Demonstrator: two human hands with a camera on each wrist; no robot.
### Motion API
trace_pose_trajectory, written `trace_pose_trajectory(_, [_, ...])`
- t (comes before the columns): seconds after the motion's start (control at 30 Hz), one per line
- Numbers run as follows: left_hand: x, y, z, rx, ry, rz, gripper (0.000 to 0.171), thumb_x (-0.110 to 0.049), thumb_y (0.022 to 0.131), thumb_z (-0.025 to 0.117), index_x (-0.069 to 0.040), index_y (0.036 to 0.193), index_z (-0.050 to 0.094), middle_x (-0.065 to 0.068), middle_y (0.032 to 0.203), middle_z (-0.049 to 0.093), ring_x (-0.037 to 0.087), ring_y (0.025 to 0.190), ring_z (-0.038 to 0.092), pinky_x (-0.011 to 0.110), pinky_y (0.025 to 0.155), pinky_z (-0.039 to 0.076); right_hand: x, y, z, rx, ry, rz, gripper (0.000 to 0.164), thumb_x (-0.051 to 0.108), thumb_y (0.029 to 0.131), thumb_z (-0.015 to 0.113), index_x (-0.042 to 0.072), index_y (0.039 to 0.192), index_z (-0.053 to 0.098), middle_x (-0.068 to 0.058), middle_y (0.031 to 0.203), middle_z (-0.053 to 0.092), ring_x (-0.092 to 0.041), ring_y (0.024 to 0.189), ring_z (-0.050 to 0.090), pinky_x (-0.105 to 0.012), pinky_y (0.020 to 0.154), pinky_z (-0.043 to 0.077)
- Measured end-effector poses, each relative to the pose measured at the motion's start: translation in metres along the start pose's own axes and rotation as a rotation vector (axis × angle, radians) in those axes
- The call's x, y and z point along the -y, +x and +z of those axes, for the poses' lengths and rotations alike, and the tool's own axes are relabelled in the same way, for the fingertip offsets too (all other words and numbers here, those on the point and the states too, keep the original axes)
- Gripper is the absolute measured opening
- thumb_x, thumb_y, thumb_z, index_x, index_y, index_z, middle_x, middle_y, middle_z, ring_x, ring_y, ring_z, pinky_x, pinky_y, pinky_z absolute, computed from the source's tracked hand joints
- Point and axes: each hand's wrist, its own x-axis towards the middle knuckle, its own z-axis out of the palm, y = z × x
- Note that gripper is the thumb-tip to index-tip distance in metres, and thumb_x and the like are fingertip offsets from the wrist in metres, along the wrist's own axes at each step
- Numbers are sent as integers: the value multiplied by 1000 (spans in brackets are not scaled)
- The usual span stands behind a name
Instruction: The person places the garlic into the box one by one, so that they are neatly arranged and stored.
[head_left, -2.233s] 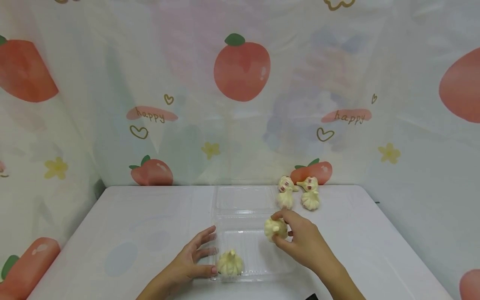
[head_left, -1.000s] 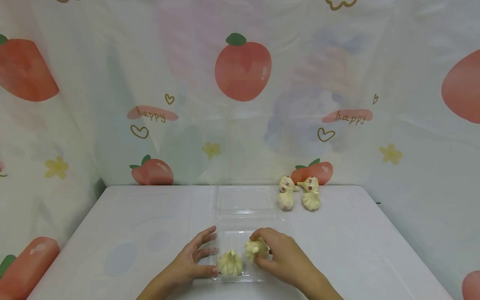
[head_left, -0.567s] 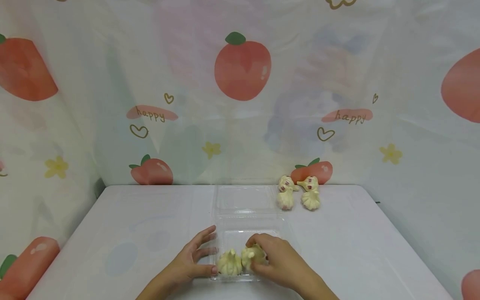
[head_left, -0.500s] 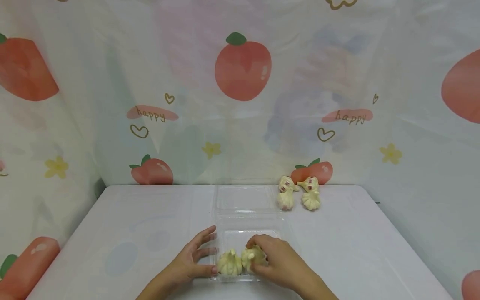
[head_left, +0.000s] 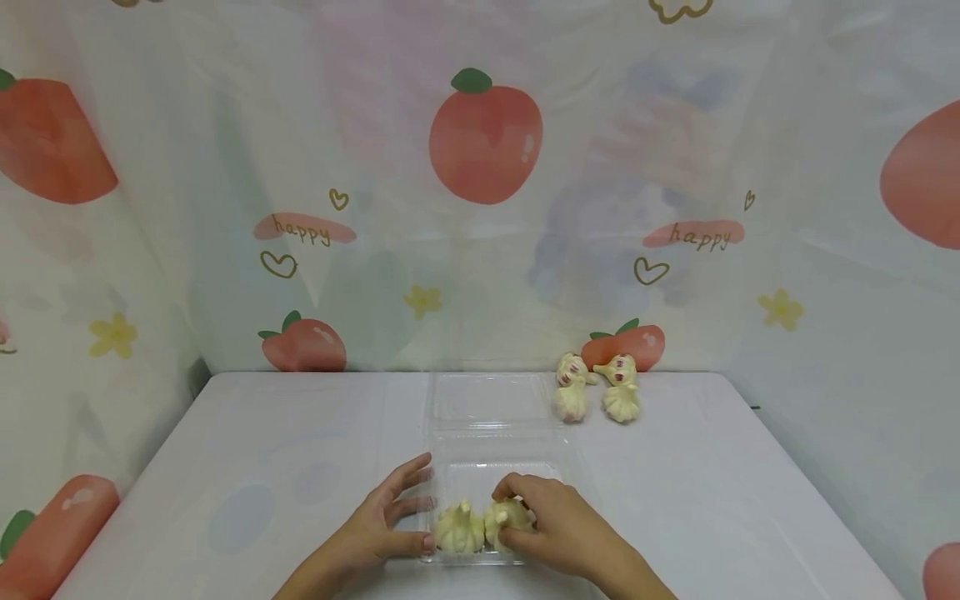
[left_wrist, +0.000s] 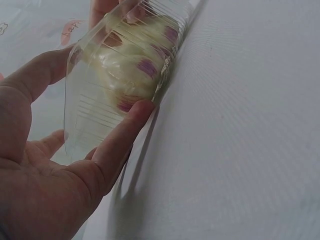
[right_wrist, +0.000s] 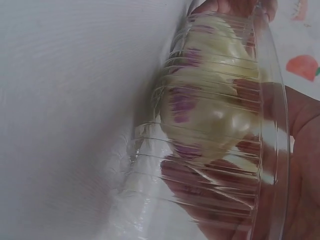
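Note:
A clear plastic hinged container (head_left: 472, 485) lies unfolded on the table, its lid (head_left: 491, 397) toward the wall. My left hand (head_left: 375, 518) touches the container's left side, fingers extended, thumb at the front corner. In the front left of the base sits a cream garlic bulb (head_left: 459, 531), stem up. Right beside it, my right hand (head_left: 566, 523) pinches a second garlic bulb (head_left: 495, 520) between thumb and fingers, inside the base. Through the ribbed wall, the right wrist view shows purple streaks on the lower part of the garlic (right_wrist: 215, 117); the hand partly hides the second bulb.
Several more garlic bulbs (head_left: 621, 403) lie in a cluster at the back right, beside the lid. A white table (head_left: 705, 492) reaches back to a printed cloth wall (head_left: 487, 267), with similar cloth on both sides.
My right hand has carried the second garlic bulb left and toward me, down beside the first. Over the last half second it stays there. My left hand has kept its place.

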Motion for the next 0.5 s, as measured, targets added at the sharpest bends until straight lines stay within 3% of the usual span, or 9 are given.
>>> trace_pose_trajectory(0.33, [0,-1,0,-7,14,14,99,-10,82,82,-16,159,20,27,160,17,49,140,35,46,99,49,-4,-1,0,52,0,36,34,38,86,75,21,115,65,17,104,66,-1,85,56,-30,75,48])
trace_pose_trajectory(0.5, [0,-1,0,1,15,20,99,-10,82,82,-16,159,20,27,160,17,48,140,35,45,99,49,-3,-1,-2,50,-25,44,37,41,87,74,22,118,64,14,111,67,-8,96,62,-37,82,51])
